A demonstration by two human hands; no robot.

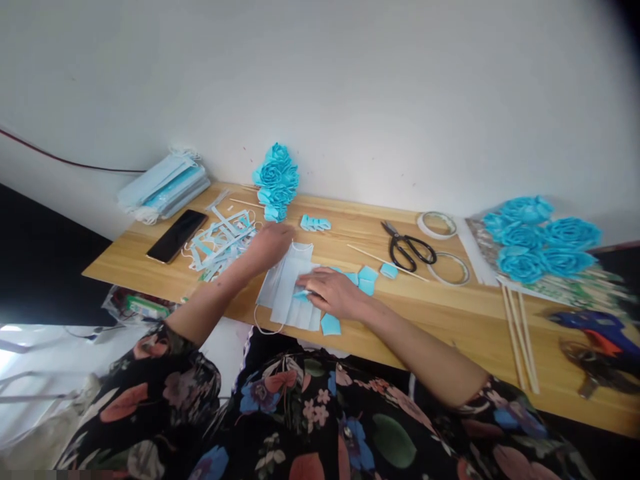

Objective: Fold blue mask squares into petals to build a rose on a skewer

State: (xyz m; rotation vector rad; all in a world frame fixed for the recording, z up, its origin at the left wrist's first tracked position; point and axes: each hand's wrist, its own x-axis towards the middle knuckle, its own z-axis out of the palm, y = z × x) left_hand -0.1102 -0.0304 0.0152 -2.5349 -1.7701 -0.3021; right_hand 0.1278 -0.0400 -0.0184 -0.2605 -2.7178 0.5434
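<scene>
At the front edge of the light wooden table (pixel 450 320), a small sky-blue cut square (pixel 331 325). Just beside it, a pale blue pleated face mask (pixel 287 297) lying flat, pinned under the right hand (pixel 333 292): fingers (pixel 307 283) stretched side by side, flat on the pleats, curled round nothing. At the mask's far edge, the left hand (pixel 273 243), knuckles up; fingers hidden, so cannot tell whether apart or closed. Farther back, black-handled scissors (pixel 410 248), a black phone (pixel 177 235), pale blue strip offcuts (pixel 220 243). Against the wall, a bunch of blue fabric roses (pixel 276 180).
</scene>
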